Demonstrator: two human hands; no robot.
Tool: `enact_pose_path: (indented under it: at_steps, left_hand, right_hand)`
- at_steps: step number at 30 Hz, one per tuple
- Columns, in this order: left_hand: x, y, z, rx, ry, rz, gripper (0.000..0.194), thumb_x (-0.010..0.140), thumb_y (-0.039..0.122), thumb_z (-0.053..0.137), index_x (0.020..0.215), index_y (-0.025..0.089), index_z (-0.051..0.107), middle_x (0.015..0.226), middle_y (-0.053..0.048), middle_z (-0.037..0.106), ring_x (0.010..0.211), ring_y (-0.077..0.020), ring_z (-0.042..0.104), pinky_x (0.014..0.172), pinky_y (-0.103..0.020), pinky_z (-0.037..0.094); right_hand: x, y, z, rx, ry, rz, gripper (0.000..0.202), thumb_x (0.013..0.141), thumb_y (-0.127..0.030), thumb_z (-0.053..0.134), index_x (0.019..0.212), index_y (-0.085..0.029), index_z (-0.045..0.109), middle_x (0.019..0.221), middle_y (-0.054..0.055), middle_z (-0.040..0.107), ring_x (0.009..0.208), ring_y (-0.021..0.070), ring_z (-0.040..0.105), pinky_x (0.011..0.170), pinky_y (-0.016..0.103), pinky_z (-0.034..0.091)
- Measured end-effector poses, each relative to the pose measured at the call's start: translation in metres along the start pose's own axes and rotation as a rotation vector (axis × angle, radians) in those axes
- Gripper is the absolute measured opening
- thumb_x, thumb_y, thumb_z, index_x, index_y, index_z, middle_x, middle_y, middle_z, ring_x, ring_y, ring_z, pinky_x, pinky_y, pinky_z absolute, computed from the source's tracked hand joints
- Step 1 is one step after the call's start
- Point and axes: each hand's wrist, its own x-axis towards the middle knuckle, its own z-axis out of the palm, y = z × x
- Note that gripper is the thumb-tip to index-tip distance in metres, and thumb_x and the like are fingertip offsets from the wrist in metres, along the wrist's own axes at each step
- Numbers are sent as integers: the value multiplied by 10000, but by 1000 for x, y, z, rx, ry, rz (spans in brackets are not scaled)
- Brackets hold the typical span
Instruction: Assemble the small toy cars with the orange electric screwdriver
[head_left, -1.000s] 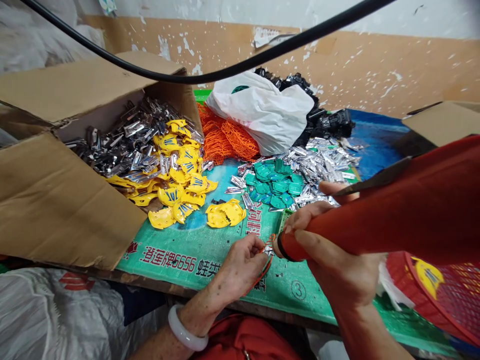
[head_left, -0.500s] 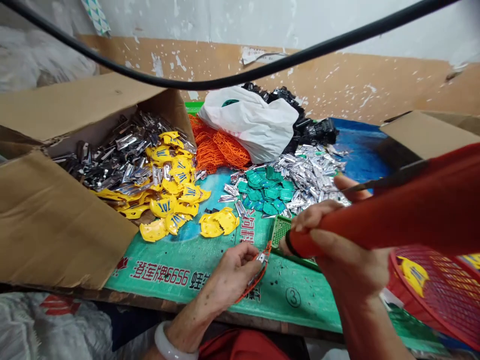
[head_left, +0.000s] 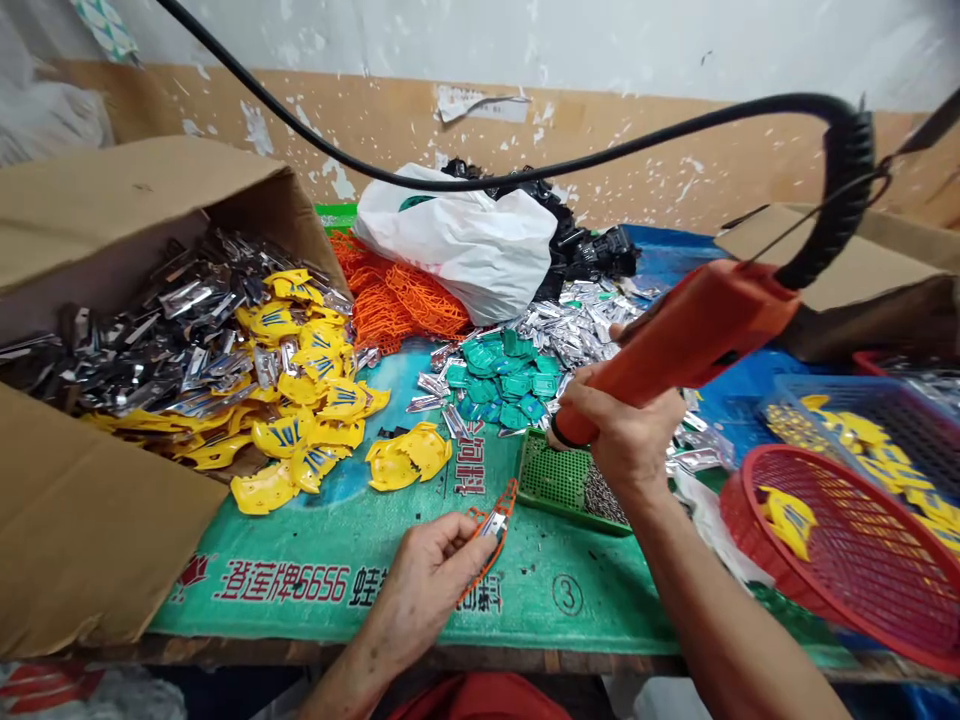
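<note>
Between the thumb and fingers of my left hand [head_left: 435,565] is a small orange plastic frame [head_left: 511,497] with a silver metal piece [head_left: 492,524] against it. My right hand [head_left: 634,430] is wrapped around a red electric screwdriver [head_left: 675,345], tilted with its corded end up and to the right. Its tip is hidden near the green perforated tray [head_left: 555,470], where small screws [head_left: 602,495] lie at the right end. Teal plastic pieces [head_left: 517,375] and a heap of silver metal parts [head_left: 577,325] lie beyond the tray.
A cardboard box [head_left: 97,540] at left spills dark metal parts and yellow printed pieces [head_left: 277,435]. Orange pieces [head_left: 405,305] lie beside a white bag [head_left: 480,235]. A red basket [head_left: 825,590] and a blue basket [head_left: 810,385] stand at right. A black cable [head_left: 600,155] crosses overhead.
My right hand and the screwdriver have swung more upright, bringing its corded end into view. The view has shifted to the right. My left hand keeps hold of the orange frame.
</note>
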Motion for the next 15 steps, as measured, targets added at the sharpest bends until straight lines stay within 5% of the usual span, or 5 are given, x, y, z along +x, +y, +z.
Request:
enact_pose_path:
  at_steps: [15]
  left_hand:
    - [8, -9, 2, -193, 94, 41, 332, 736, 373, 649, 978, 159, 573, 558, 91, 450, 500, -78, 379, 487, -203, 282]
  right_hand:
    - [0, 10, 2, -58, -38, 32, 116, 534, -159, 748, 593, -176, 649, 565, -41, 614, 485, 111, 543, 484, 277, 455]
